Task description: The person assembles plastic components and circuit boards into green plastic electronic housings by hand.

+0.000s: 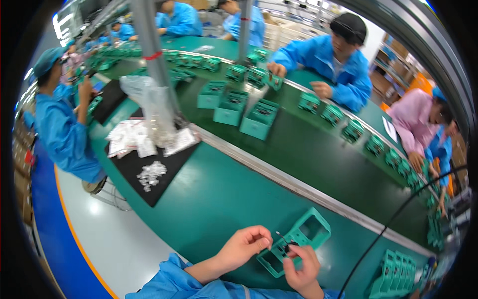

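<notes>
Head view, seen from above and read as a clock face: two bare hands in blue sleeves meet over an open-framed, pale green plastic housing (298,235), which lies at five o'clock on a smooth green tabletop (219,192), its large window slanting toward two o'clock from its middle. The left hand (245,247), near six o'clock, has thumb and forefinger closed together just beside the housing; whether something fine is pinched between them cannot be made out. The right hand (303,269), at five o'clock, has its fingertips at a small black part (289,246) over the housing's middle, thumb standing apart; whether it grasps the part or merely touches it cannot be told. From that part a thin dark lead (282,236) points toward eleven o'clock. Good handling here probably means a light fingertip hold on the black part, the lead kept free of the frame's edges, and the other hand steadying the housing, since it looks light enough to slide. Turning the right fingers aside would likely uncover the seat. At four o'clock, a row of similar green housings (393,274) stands well apart, leaving elbow room.
</notes>
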The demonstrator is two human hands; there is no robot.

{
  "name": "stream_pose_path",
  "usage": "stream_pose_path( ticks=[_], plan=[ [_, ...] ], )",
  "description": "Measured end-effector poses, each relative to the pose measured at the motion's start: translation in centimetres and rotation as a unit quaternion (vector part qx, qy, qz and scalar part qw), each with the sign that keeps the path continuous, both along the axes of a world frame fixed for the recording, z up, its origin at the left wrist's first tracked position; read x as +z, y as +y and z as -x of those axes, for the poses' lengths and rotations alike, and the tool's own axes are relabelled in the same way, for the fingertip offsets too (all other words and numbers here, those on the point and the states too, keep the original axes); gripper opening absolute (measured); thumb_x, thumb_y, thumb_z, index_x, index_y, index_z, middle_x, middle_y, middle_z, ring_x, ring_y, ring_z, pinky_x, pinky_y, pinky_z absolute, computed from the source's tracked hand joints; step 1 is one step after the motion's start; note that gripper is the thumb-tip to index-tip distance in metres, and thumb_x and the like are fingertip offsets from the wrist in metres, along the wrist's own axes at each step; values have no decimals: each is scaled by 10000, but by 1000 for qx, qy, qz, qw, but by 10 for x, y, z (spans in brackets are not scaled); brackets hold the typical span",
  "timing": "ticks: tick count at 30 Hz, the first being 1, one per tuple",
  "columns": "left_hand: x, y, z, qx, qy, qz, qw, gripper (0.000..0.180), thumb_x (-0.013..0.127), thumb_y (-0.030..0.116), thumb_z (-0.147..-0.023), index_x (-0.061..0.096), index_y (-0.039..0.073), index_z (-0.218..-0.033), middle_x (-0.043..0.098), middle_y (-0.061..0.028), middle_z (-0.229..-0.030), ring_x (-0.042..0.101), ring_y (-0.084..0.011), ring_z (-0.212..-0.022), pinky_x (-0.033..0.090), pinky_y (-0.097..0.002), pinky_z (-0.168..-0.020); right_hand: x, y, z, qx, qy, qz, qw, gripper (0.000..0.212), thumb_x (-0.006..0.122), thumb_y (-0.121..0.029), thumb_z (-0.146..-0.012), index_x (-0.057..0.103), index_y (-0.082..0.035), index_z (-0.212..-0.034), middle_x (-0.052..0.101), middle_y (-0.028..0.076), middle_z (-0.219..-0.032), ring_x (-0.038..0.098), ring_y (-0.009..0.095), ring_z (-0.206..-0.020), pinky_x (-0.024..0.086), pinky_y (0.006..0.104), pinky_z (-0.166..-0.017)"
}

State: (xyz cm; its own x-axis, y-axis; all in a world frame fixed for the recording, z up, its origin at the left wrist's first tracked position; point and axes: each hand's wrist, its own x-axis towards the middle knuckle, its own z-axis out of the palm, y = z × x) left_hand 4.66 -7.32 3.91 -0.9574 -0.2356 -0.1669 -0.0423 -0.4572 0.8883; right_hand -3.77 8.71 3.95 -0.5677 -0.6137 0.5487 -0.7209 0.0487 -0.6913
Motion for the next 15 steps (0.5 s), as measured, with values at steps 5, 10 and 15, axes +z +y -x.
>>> stream_pose_path(
  ticks=[5, 10, 15],
  plan=[
    [-11, 27, 16, -59, -26, -43, 997, 125, 521, 144, -869, 562, 37, -920, 552, 12, -828, 496, -52, -755, 390, -194, -650, -5, 3, 2, -25, -114, 30, 993, 275, 672, -9, -671, 588, 4, -932, 578, 93, -701, 571, 183, -631, 461, 249, -566],
    [-13, 36, 18, -52, -36, -72, 995, 67, 535, 44, -832, 559, -1, -875, 560, -31, -842, 503, -76, -774, 408, -216, -702, -11, 9, 6, -20, -104, 32, 994, 258, 679, -1, -674, 593, 1, -917, 593, 92, -721, 577, 171, -634, 461, 245, -560],
    [-7, 38, 13, -5, -43, 125, 991, 114, 598, 63, -800, 577, 25, -906, 575, 2, -796, 506, -53, -652, 398, -208, -593, -13, 9, 4, -24, -123, 31, 992, 206, 687, -13, -673, 604, -14, -862, 597, 84, -717, 578, 170, -633, 454, 250, -552]
  ],
)
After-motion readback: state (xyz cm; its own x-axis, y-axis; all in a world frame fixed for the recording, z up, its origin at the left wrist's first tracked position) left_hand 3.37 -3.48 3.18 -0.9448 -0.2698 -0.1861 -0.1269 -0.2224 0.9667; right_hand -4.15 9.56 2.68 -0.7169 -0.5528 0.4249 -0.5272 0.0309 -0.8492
